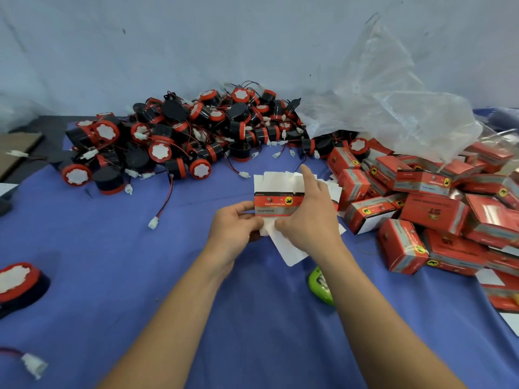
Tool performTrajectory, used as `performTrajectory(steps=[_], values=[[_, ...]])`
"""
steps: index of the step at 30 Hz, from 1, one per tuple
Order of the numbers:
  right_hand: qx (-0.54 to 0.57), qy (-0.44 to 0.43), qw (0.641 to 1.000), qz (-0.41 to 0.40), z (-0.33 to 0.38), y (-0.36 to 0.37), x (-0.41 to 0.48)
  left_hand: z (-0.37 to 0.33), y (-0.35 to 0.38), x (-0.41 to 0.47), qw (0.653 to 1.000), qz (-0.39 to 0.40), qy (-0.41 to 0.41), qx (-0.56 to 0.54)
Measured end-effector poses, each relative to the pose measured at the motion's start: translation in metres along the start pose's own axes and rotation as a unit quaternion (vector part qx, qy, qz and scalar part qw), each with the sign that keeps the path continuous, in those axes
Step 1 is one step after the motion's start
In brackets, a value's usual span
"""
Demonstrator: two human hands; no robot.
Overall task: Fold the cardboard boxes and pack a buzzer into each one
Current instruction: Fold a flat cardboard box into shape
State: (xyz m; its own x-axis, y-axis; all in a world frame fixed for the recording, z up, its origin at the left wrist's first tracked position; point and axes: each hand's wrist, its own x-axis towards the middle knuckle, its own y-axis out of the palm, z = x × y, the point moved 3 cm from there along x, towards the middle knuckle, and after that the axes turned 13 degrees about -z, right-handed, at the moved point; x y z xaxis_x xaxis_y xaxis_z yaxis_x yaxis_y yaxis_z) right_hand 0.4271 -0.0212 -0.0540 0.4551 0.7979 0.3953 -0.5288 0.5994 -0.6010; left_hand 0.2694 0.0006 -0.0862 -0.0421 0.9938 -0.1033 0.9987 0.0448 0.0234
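1. The left hand pinches the lower left corner of a flat box, its fingers curled round the edge. The right hand grips the box's right side, thumb at the lower edge and forefinger stretched up along the white flaps.
2. The flat box sits between the two hands, held over the blue cloth. It is not yet squared up: white flaps stick out above and below, and no buzzer is in it.
3. Just beyond both hands lies a big pile of loose buzzers, wires tangled, so plenty remain to be packed.
4. To the right of the right hand is a heap of folded red boxes. Most look closed; whether each holds a buzzer cannot be seen.
5. Beyond that heap lies a crumpled plastic bag, a green object lies under the right forearm, and a lone buzzer lies well to the left of the left forearm.
6. Judging by the two heaps, the job is well under way but far from finished; for this box, the folding, filling and closing are all still to do
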Motion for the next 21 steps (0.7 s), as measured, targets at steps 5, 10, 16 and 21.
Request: performTrajectory(steps=[5,10,16,21], values=[[0.067,-0.027,0.995,-0.066,0.008,-0.002,0.001,0.013,-0.007,-0.004,0.999,-0.042,0.031,-0.016],[0.179,-0.011,0.984,-0.006,0.006,0.001,0.001,0.019,-0.017,0.002,0.993,-0.105,0.037,-0.036],[0.014,0.043,0.997,0.059,-0.022,0.010,0.000,0.021,-0.042,0.012,0.966,-0.211,0.003,-0.152],[-0.118,-0.080,0.986,0.082,-0.017,0.009,0.001,0.017,-0.052,0.014,0.937,-0.292,0.038,-0.187]])
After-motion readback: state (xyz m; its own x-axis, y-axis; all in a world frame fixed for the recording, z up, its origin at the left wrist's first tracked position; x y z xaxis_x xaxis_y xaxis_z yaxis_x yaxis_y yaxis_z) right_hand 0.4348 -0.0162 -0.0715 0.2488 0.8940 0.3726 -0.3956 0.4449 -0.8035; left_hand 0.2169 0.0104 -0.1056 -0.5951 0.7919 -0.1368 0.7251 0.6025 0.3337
